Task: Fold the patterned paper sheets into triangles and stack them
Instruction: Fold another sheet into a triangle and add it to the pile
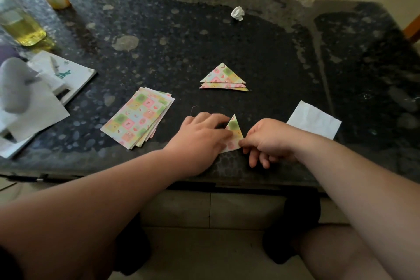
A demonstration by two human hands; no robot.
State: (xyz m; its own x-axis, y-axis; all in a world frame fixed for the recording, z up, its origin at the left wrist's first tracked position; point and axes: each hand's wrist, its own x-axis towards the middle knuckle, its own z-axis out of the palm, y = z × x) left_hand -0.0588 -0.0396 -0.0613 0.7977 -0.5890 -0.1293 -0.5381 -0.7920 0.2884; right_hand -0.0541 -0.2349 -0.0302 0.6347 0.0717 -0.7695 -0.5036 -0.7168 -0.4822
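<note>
1. Near the front edge of the dark speckled stone tabletop [295,63]: small folded triangle of pastel patterned paper [235,130], lying flat, apex pointing away.
2. Left hand [202,136] laid over the left part of that triangle, fingers fairly straight and close together, pressing down.
3. Right hand [270,141] at the triangle's lower right corner, thumb and forefinger pinching the corner, remaining fingers loosely curled toward the table edge.
4. Further back, mid-table: stack of finished patterned paper triangles [223,77], edges slightly offset, well apart from both hands.
5. Left of the left hand: fanned pile of flat unfolded patterned paper sheets [138,117], near the hand but not touching it.
6. Just right of the right hand: white square paper napkin [314,119], flat on the stone.
7. Toward the far edge: crumpled white paper ball [237,13].
8. At the left end: clear bottle of yellow liquid [22,27], with loose white papers [75,75] nearer.
</note>
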